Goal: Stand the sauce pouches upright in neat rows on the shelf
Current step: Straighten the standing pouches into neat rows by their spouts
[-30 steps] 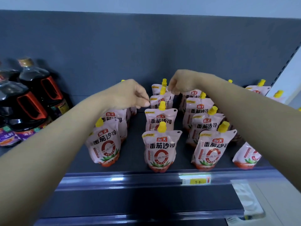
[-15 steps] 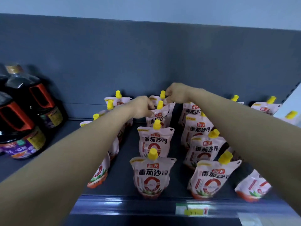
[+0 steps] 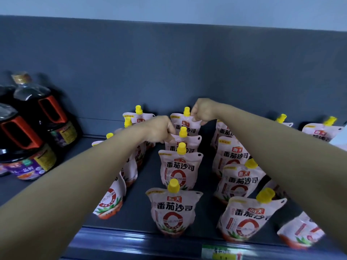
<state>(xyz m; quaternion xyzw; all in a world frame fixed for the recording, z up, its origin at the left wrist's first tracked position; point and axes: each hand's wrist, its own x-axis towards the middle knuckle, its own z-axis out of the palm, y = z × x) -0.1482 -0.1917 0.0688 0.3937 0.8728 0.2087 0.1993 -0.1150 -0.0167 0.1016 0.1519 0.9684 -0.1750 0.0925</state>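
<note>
Pink sauce pouches with yellow caps stand in rows on the dark shelf. In the middle row, the front pouch and the ones behind it stand upright. My right hand pinches the top right corner of the rearmost middle pouch. My left hand is closed at the left edge, where that pouch meets the one in front. My left arm hides much of the left row. The right row stands upright; a pouch at the far right leans.
Large dark sauce bottles with red handles stand at the left of the shelf. The grey back panel rises right behind the rows. A price tag sits on the front rail. More pouches stand at the back right.
The view has moved closer and higher over the shelf. Both hands have stayed at the back of the middle row, and my left hand has closed in on the pouch's left edge.
</note>
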